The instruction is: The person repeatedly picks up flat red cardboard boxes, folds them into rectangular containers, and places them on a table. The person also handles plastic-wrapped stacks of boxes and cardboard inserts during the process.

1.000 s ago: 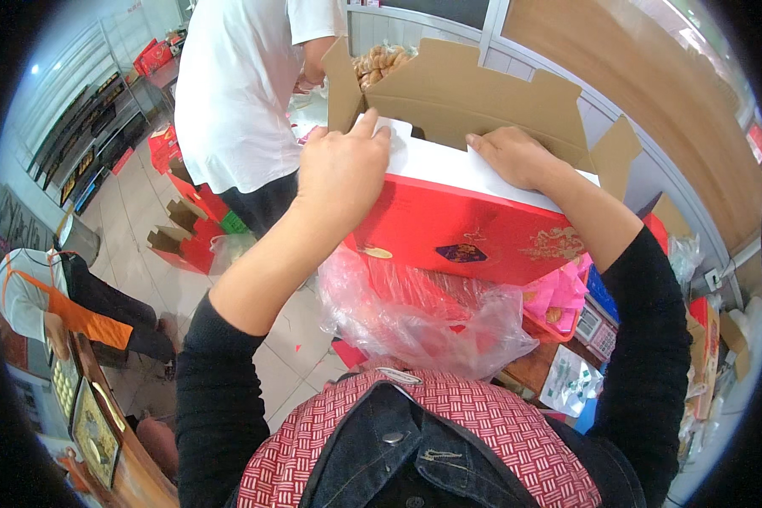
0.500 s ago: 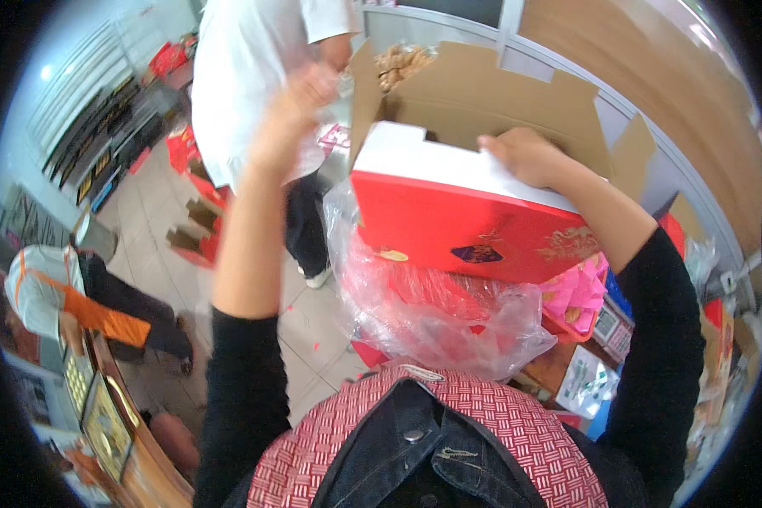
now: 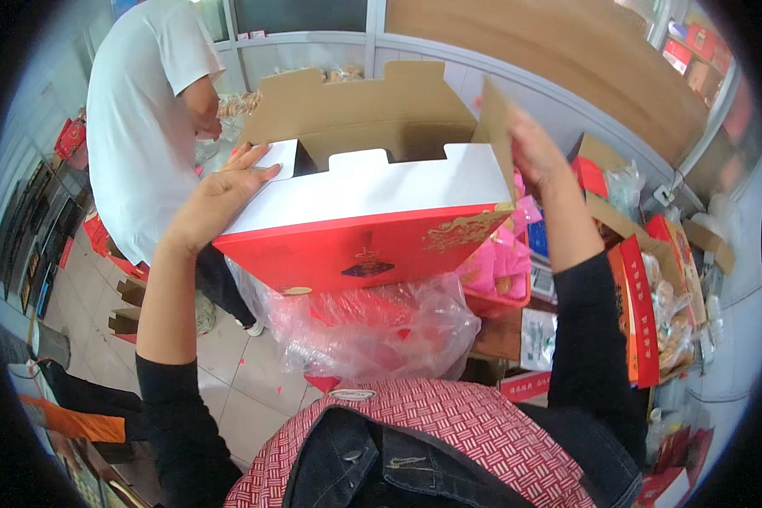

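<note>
A red cardboard gift box (image 3: 356, 254) with gold patterning and a dark emblem stands in front of me, its top unfolded. Its white front flap (image 3: 356, 190) is folded inward, and a brown back flap (image 3: 356, 110) stands up behind the dark opening. At the left corner, my left hand (image 3: 220, 195) is closed over a small white side flap (image 3: 279, 159), thumb and fingers on it. My right hand (image 3: 533, 148) is against the upright brown right side flap (image 3: 495, 131); its fingers are partly hidden and blurred.
Crumpled clear plastic (image 3: 381, 326) with red items lies below the box. To the right are a red basket (image 3: 508, 300) of pink packets and an open carton (image 3: 652, 271) of bagged goods. A person in a white shirt (image 3: 140, 127) stands at the left.
My left hand has come from the air onto the box's left corner. My right hand has moved from the front flap to the right side flap. The view has shifted right.
</note>
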`<action>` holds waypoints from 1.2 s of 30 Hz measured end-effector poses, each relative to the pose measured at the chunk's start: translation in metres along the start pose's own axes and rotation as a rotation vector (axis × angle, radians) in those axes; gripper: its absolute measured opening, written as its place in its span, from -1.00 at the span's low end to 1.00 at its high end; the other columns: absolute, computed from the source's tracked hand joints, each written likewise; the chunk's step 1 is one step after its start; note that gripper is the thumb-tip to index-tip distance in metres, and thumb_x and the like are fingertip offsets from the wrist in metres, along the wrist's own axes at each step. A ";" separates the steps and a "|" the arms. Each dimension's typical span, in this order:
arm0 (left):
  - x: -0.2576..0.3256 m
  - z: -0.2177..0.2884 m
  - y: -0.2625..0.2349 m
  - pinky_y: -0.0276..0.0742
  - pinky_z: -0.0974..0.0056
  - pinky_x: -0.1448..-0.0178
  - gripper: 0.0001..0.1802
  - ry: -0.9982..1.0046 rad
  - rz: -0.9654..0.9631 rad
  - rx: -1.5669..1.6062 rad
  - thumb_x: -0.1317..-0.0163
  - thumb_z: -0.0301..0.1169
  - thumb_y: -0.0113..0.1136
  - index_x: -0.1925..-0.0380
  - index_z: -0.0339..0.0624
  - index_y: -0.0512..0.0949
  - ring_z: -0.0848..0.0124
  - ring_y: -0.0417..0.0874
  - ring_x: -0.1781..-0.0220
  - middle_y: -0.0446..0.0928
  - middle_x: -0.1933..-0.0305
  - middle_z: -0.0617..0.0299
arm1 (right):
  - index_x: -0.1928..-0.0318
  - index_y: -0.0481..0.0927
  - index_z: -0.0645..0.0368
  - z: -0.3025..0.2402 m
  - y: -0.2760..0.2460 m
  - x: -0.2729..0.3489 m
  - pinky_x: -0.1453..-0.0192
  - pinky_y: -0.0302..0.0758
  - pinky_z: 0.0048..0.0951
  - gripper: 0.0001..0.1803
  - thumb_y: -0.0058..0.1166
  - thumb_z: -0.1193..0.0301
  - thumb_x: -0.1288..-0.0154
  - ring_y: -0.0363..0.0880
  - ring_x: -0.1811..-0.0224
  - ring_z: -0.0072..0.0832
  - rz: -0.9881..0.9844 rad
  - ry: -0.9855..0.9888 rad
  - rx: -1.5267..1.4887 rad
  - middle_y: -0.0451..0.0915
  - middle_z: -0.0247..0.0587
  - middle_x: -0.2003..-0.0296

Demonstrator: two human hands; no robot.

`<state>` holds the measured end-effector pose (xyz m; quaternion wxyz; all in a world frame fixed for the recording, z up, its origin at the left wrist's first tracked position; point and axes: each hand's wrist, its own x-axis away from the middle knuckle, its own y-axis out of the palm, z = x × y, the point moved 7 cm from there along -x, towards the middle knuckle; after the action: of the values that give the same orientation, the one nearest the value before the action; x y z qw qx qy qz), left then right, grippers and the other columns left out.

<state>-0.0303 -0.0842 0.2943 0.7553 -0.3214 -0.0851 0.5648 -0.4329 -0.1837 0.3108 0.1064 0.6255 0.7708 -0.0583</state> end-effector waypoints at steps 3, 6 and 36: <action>0.001 -0.005 -0.002 0.01 0.23 -0.37 -0.52 -0.029 0.151 0.034 -0.11 -0.41 0.16 -0.09 -0.16 0.42 0.27 0.06 -0.39 0.08 -0.38 0.15 | -0.14 0.28 0.25 0.002 0.061 0.018 -0.11 0.29 -0.48 -0.34 0.21 0.26 -0.07 0.37 -0.05 -0.46 -0.140 0.103 0.378 0.44 -0.10 0.01; -0.004 -0.004 -0.011 0.13 0.26 -0.31 -0.29 -0.008 0.327 -0.186 0.02 -0.44 0.30 -0.20 -0.11 0.28 0.26 0.21 -0.30 0.15 -0.31 0.08 | -0.12 0.27 0.31 0.005 0.053 0.010 -0.11 0.31 -0.48 -0.21 0.36 0.29 0.12 0.42 -0.02 -0.34 -0.073 0.165 0.676 0.47 0.02 0.06; -0.040 -0.018 -0.007 0.42 0.29 0.06 -0.45 -0.156 0.111 -0.326 0.11 -0.13 0.38 0.16 -0.21 0.47 0.32 0.54 0.15 0.55 0.20 0.09 | -0.13 0.34 0.19 -0.008 0.121 0.005 -0.15 0.25 -0.17 -0.20 0.28 0.04 0.09 0.35 -0.13 -0.15 -0.446 0.086 1.447 0.42 0.02 -0.05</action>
<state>-0.0294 -0.1282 0.2938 0.6518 -0.3989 -0.2161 0.6077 -0.3160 -0.1518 0.3229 -0.3748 0.3704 0.6519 -0.5453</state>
